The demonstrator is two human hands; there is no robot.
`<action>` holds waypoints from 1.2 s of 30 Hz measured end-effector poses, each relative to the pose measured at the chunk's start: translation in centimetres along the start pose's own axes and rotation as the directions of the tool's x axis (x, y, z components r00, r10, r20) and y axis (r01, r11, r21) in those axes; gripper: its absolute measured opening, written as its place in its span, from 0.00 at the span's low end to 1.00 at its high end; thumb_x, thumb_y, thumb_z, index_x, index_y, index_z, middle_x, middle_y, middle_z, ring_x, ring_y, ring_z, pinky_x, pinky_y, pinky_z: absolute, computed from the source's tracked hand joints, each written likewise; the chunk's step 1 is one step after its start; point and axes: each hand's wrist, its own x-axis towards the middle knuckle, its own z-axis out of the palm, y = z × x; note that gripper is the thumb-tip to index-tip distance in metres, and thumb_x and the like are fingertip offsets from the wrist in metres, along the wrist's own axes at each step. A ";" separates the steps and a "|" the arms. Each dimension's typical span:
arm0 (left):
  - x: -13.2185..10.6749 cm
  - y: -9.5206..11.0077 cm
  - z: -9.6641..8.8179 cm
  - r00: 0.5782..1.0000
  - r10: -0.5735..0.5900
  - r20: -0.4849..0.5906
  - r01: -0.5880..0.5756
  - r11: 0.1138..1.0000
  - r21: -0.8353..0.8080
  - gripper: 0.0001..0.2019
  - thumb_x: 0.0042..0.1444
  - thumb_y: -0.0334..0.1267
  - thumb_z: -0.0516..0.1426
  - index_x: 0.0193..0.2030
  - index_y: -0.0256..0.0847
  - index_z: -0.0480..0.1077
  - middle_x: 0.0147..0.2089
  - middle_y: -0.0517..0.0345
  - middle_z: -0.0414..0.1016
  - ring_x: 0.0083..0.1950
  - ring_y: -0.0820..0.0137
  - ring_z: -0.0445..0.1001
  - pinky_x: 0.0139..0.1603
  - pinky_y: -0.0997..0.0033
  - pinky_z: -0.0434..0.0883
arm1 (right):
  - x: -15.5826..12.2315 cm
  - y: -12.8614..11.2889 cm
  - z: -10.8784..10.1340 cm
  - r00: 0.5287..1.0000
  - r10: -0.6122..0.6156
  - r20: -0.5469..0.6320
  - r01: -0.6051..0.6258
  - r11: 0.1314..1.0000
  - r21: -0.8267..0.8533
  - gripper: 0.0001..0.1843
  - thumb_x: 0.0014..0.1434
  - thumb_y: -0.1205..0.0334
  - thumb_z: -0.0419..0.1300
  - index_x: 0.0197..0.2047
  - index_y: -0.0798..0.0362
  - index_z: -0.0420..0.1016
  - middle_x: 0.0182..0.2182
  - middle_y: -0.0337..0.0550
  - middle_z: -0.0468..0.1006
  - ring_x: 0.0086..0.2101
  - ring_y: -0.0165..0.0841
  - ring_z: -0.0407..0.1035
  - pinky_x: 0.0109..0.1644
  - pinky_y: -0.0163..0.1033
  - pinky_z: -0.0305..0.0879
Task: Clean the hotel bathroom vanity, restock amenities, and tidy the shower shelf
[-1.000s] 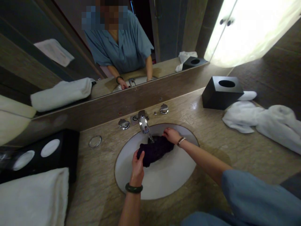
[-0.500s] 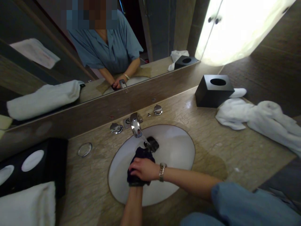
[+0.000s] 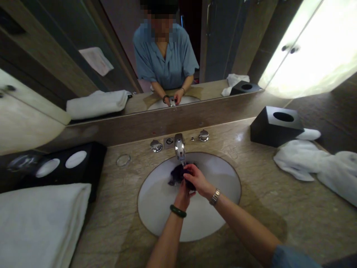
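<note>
Dark purple cloth point(image 3: 177, 174) located in washbasin point(image 3: 157, 204), below faucet point(image 3: 180, 146); bunched, lying roughly crosswise as far as visible, leading end indeterminate. Clamped between fingers of right hand point(image 3: 197, 178) and left hand point(image 3: 183, 197), partly hidden. Rinsing judged in hand; cloth to be kept gripped, turned under faucet.

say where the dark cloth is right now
In the head view, the dark cloth is held by the left hand and right hand at the back of the sink, just below the faucet.
</note>
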 end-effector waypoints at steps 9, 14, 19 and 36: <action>0.7 7.4 -6.4 0.982 0.040 -0.186 -0.099 0.944 -0.316 0.17 0.70 0.40 0.45 0.37 0.39 0.72 0.39 0.52 0.78 0.40 0.69 0.76 0.43 0.68 0.75 | -2.2 -6.5 -9.6 0.953 -0.143 -0.267 0.179 0.977 0.118 0.22 0.45 0.57 0.71 0.42 0.49 0.69 0.36 0.36 0.73 0.34 0.30 0.69 0.36 0.34 0.67; -1.8 5.1 -11.3 0.918 0.027 -0.395 -0.136 0.959 -0.249 0.08 0.65 0.38 0.51 0.37 0.41 0.69 0.41 0.50 0.76 0.47 0.62 0.75 0.53 0.57 0.73 | -3.6 -1.6 -13.8 0.995 0.012 0.096 0.050 0.782 -0.621 0.09 0.53 0.61 0.66 0.39 0.50 0.76 0.29 0.40 0.75 0.30 0.34 0.69 0.42 0.44 0.71; -3.0 0.5 -12.3 0.839 0.219 -0.498 -0.229 0.973 0.041 0.16 0.53 0.36 0.62 0.48 0.43 0.67 0.61 0.46 0.67 0.69 0.53 0.61 0.71 0.48 0.55 | -0.4 2.2 -11.2 0.980 0.051 0.192 0.171 0.276 -0.946 0.31 0.56 0.71 0.61 0.63 0.57 0.68 0.62 0.58 0.68 0.59 0.47 0.63 0.64 0.51 0.60; 6.1 6.1 -0.3 0.914 0.399 0.074 -0.402 0.864 0.303 0.12 0.30 0.28 0.68 0.21 0.41 0.70 0.21 0.61 0.68 0.37 0.59 0.72 0.43 0.65 0.66 | -1.9 -14.5 -5.5 0.768 -0.510 0.388 0.605 0.378 -0.701 0.23 0.48 0.76 0.49 0.37 0.48 0.81 0.38 0.44 0.71 0.42 0.36 0.68 0.51 0.44 0.68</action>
